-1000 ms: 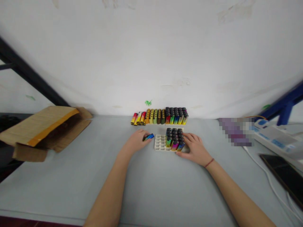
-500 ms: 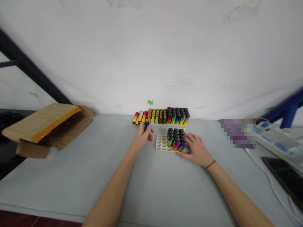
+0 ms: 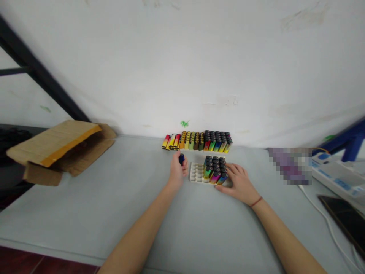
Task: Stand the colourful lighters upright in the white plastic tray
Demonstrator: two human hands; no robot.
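Observation:
My left hand (image 3: 179, 170) is closed around a lighter (image 3: 181, 159), whose dark blue top end shows above the fingers; the rest is hidden in the hand. It is just left of a white tray (image 3: 196, 177) with round holes. Upright multicoloured lighters (image 3: 216, 167) with black tops fill the tray's middle and right, while holes on its left are bare. My right hand (image 3: 238, 182) grips the tray's right end, thumb at the front corner and fingers along the far side, close against the lighters.
Behind the tray stand rows of black-topped lighters (image 3: 218, 140) and yellow-topped lighters (image 3: 192, 140). Red and yellow lighters (image 3: 171, 141) lie to their left. An open cardboard box (image 3: 62, 146) sits far left. At right are a phone (image 3: 343, 217), a white cable (image 3: 325, 220) and a power strip (image 3: 339, 173).
My left hand has turned more upright, and its fingers have closed further round the lighter, moving slightly closer to the tray. My right hand keeps its place at the tray. The view has shifted slightly.

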